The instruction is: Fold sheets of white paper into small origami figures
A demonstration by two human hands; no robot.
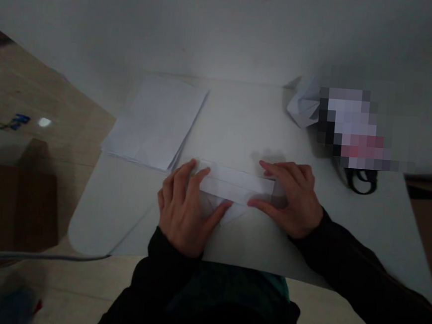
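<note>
A sheet of white paper folded into a long strip (233, 182) lies on the table near its front edge, with a pointed flap (231, 214) showing below it. My left hand (184, 207) is on the strip's left end, fingertips along the top and thumb at the lower edge, holding it. At the right end, my right hand (291, 198) has its thumb on the lower edge and its index finger by the upper edge, with the strip between them. Part of the strip's left end is hidden under my left fingers.
A stack of white paper (154, 119) lies at the back left of the white table (241, 121). At the back right are a folded paper shape (303, 106), a blurred-out object (353, 125) and a black loop handle (364, 182). A cardboard box (14, 206) and a cable (44, 257) are at left.
</note>
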